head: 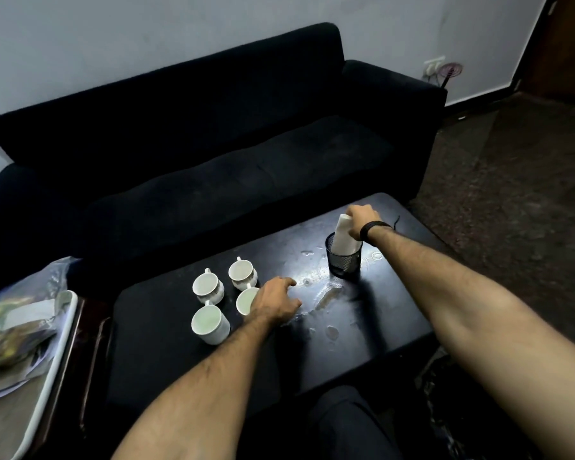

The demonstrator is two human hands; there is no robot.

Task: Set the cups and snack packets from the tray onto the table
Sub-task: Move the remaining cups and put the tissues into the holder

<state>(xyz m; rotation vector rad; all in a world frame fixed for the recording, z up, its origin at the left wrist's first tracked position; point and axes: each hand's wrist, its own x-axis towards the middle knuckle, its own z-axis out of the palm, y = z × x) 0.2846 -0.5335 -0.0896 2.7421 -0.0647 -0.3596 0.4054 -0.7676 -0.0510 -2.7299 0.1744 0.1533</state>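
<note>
I'm looking into a sitting room, likely a home or small office lounge. A dark sofa (213, 134) runs along a pale wall (146, 34) on the far side, with a low black table (312, 327) near it. White cups (210, 323) sit on the table. A socket (434, 66) is on the wall far right, above a dull speckled floor (512, 194).
</note>
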